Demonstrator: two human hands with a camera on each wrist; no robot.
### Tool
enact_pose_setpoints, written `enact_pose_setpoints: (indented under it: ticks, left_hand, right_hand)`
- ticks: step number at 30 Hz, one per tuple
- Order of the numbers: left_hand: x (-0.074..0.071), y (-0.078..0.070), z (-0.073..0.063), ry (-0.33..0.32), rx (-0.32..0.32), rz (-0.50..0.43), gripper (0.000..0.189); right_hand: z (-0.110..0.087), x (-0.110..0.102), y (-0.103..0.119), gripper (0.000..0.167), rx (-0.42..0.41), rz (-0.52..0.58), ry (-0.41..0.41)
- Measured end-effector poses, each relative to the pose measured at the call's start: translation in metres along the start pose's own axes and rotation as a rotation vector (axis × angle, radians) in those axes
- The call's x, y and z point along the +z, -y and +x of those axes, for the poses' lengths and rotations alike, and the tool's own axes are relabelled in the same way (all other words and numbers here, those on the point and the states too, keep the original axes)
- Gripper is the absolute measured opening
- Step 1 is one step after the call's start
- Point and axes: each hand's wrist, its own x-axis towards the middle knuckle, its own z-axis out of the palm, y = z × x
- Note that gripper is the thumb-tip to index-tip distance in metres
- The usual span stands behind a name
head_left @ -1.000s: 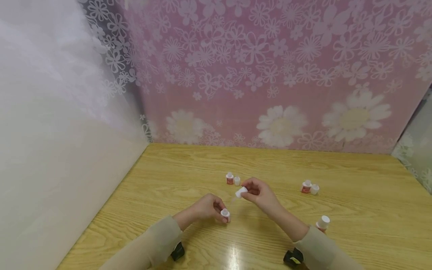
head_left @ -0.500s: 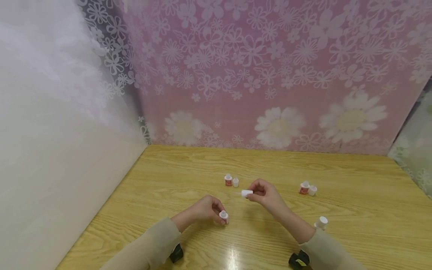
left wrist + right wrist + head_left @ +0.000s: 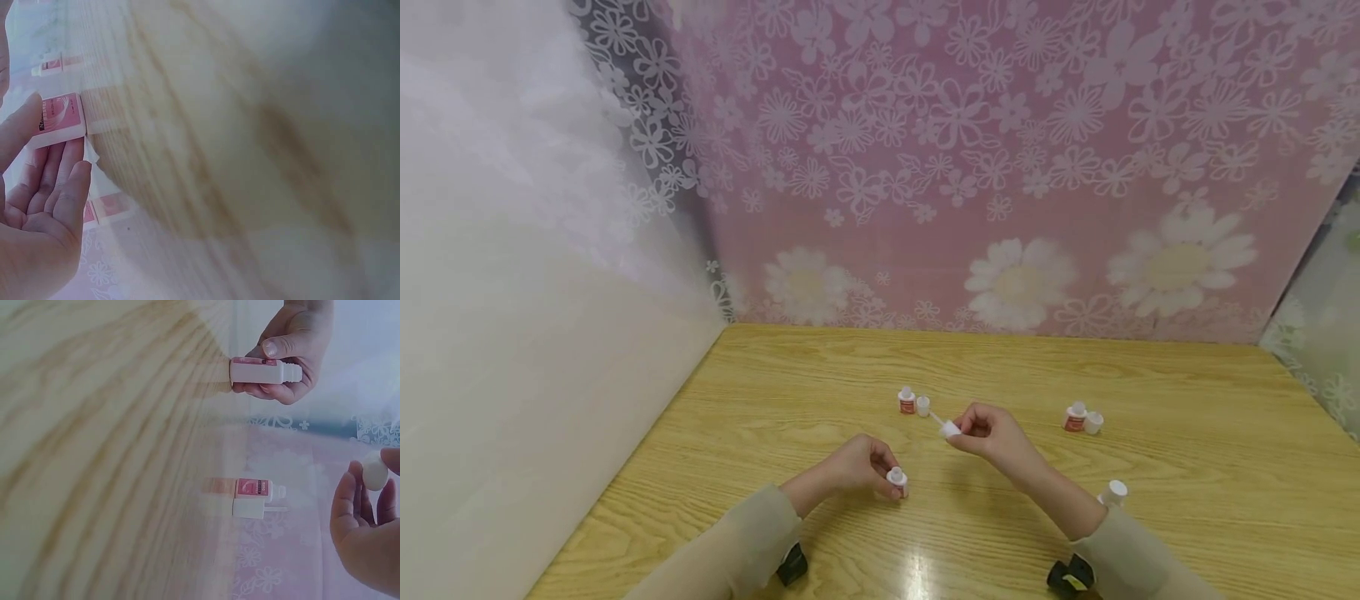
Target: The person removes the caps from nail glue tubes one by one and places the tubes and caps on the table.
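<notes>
My left hand (image 3: 863, 467) grips a small white bottle (image 3: 897, 481) with a red label, thumb on one side and fingers on the other. It stands upright at the tabletop, its narrow neck uncapped. To the right and a little farther back, my right hand (image 3: 1000, 437) pinches a white brush cap (image 3: 950, 430) above the table. The cap is tilted, its thin stem pointing up and to the left, apart from the bottle. In the right wrist view, the rounded end of the cap (image 3: 375, 472) shows between thumb and fingers, and the stem is hidden.
Behind my hands an uncapped bottle (image 3: 907, 404) stands beside its upturned cap (image 3: 923, 407). A similar bottle (image 3: 1075, 418) and cap (image 3: 1093, 423) are at the right. A capped bottle (image 3: 1115, 492) sits by my right sleeve, partly hidden. A flowered curtain (image 3: 880, 208) hangs behind the wooden table (image 3: 790, 367).
My right hand has shifted slightly right and turned the brush cap, so its stem swings from pointing down-left to up-left. My left hand stays on the bottle in nearly the same place.
</notes>
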Motion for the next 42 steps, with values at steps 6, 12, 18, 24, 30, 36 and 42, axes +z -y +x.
enact_pose_setpoints:
  ticks: [6,12,18,24,30,36,42]
  left_hand:
    - [0.001,-0.001,0.0,-0.001,0.004,0.008,0.017]
    - [0.0,-0.002,-0.001,0.015,0.006,0.008,0.017]
    - [0.0,0.0,0.001,0.024,-0.001,-0.002,0.017]
    - [-0.001,0.0,0.001,0.026,0.011,-0.023,0.017]
    - [-0.003,-0.001,0.0,0.026,0.013,-0.02,0.017]
    - [-0.004,-0.001,0.0,0.022,0.021,-0.026,0.017]
    - [-0.004,0.002,0.001,0.019,0.036,-0.001,0.014]
  right_hand:
    - [0.001,0.0,-0.002,0.018,-0.002,-0.073,-0.026]
    - [0.003,0.0,-0.007,0.019,-0.007,-0.114,-0.015]
    - [0.003,0.002,-0.005,0.023,-0.005,-0.097,0.008]
    - [0.005,0.004,-0.009,0.031,-0.03,-0.159,0.027]
    - [0.008,0.007,-0.012,0.03,-0.042,-0.27,0.085]
    - [0.011,0.012,-0.015,0.022,-0.06,-0.31,0.115]
    - [0.012,0.016,-0.018,0.022,-0.086,-0.349,0.159]
